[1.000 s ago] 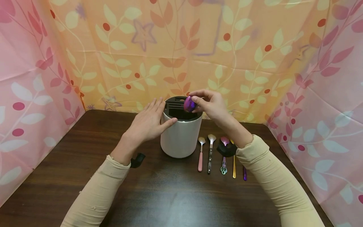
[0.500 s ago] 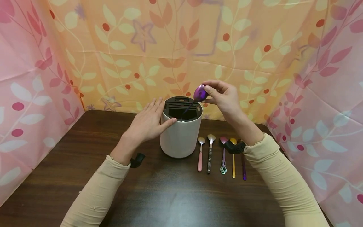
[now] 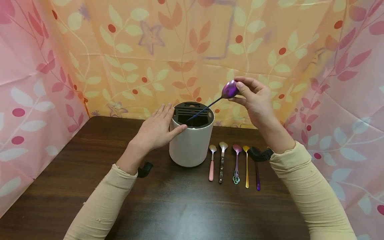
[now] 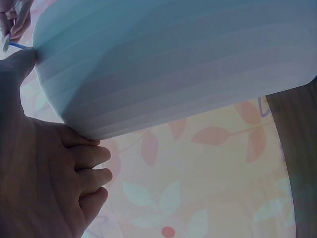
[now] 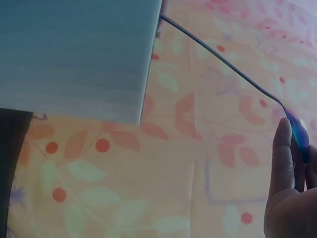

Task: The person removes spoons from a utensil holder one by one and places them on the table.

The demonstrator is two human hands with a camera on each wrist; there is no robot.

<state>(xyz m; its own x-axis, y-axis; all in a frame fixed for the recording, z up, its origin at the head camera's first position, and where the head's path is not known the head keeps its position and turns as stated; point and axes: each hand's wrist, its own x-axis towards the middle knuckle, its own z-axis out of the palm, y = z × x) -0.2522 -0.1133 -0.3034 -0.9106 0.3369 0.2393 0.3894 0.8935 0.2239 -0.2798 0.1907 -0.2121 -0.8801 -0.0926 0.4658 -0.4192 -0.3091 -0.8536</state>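
Observation:
My right hand (image 3: 255, 96) pinches the bowl of a purple spoon (image 3: 229, 89) up and right of a white cylindrical utensil holder (image 3: 189, 146). The spoon's thin dark handle slants down to the left, its end inside the holder's black slotted top (image 3: 190, 109). In the right wrist view the spoon (image 5: 299, 134) sits between fingers and thumb, its handle reaching the holder's edge (image 5: 74, 59). My left hand (image 3: 157, 128) rests with straight fingers against the holder's left rim, thumb at the front. The left wrist view shows that hand (image 4: 54, 168) against the white wall (image 4: 173, 64).
To the right of the holder several spoons lie in a row on the dark wooden table (image 3: 168, 203): a pink-handled spoon (image 3: 211, 168), a black-handled one (image 3: 221, 166), a pink-purple ornate one (image 3: 236, 163), a gold one (image 3: 247, 170) and a purple one (image 3: 258, 176). Patterned cloth (image 3: 192, 50) hangs behind.
My right hand has moved up and right with the purple spoon, and more of its handle now shows above the holder. The left hand has stayed on the rim.

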